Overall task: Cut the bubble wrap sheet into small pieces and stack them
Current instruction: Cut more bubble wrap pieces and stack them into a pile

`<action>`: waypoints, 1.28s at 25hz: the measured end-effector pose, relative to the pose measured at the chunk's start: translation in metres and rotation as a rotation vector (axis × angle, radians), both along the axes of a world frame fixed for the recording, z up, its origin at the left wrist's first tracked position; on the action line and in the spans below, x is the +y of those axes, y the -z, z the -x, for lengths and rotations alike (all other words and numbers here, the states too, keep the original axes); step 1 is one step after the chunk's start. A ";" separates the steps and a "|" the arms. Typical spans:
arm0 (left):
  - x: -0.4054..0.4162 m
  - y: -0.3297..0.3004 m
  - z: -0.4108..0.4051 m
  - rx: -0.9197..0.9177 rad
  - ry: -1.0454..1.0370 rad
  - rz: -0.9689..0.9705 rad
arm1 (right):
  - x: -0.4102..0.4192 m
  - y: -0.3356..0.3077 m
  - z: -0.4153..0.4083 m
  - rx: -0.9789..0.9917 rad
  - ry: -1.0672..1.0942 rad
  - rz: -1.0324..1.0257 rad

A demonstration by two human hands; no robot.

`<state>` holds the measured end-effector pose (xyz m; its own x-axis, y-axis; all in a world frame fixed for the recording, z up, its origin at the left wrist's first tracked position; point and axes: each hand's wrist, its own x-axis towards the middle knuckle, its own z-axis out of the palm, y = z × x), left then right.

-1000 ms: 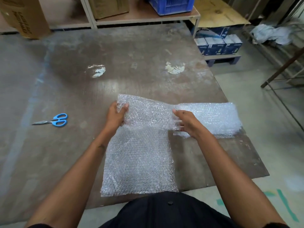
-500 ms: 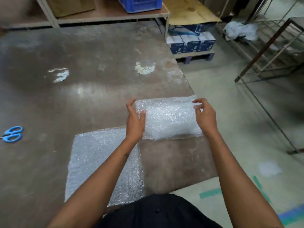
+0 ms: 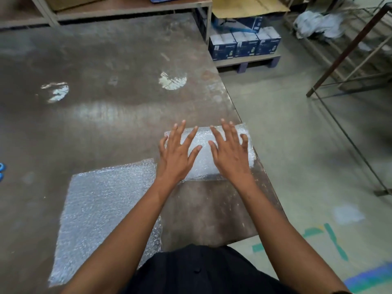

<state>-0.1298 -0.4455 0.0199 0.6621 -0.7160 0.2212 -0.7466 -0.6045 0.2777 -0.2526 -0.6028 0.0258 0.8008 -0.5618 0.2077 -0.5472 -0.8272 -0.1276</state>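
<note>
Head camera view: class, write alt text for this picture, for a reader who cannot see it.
Both hands, left hand and right hand, lie flat with spread fingers on a stack of bubble wrap pieces near the table's right edge. A larger uncut bubble wrap sheet lies nearer the person, to the left.

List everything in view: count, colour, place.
table: one, brown, worn, fills the left and middle
stack of bubble wrap pieces: one, clear, near the table's right edge, under both hands
bubble wrap sheet: one, clear, flat at the near edge, left of the stack
scissors: one pair, blue handles, cut off at the left edge
boxes: several, blue and white, on a low pallet past the table
cloth: one bundle, pale, far right floor
left hand: flat, fingers spread, presses the stack
right hand: flat, fingers spread, presses the stack
</note>
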 end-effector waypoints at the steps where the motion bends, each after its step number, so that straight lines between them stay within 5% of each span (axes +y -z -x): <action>1: -0.004 0.006 -0.002 0.037 0.019 -0.063 | -0.002 0.004 -0.005 0.057 -0.012 -0.074; 7: 0.010 0.022 -0.013 0.200 0.051 -0.169 | -0.039 0.021 0.018 0.068 0.071 -0.308; 15: 0.127 0.011 0.006 0.217 -0.146 0.073 | 0.047 -0.012 0.041 -0.149 -0.117 -0.073; 19: 0.191 0.032 0.011 0.178 -0.067 0.010 | 0.143 0.010 0.022 -0.151 -0.282 -0.402; 21: 0.207 0.037 0.013 0.168 -0.011 0.000 | 0.176 0.018 0.012 -0.084 -0.249 -0.611; 24: 0.223 0.040 0.014 0.199 0.011 0.023 | 0.211 0.021 -0.004 0.017 -0.138 -0.600; 28: 0.238 0.039 0.002 0.412 0.042 0.180 | 0.239 0.019 -0.034 0.091 0.050 -0.570; 32: 0.247 0.034 -0.021 0.622 0.025 0.239 | 0.249 0.019 -0.047 0.000 0.222 -0.751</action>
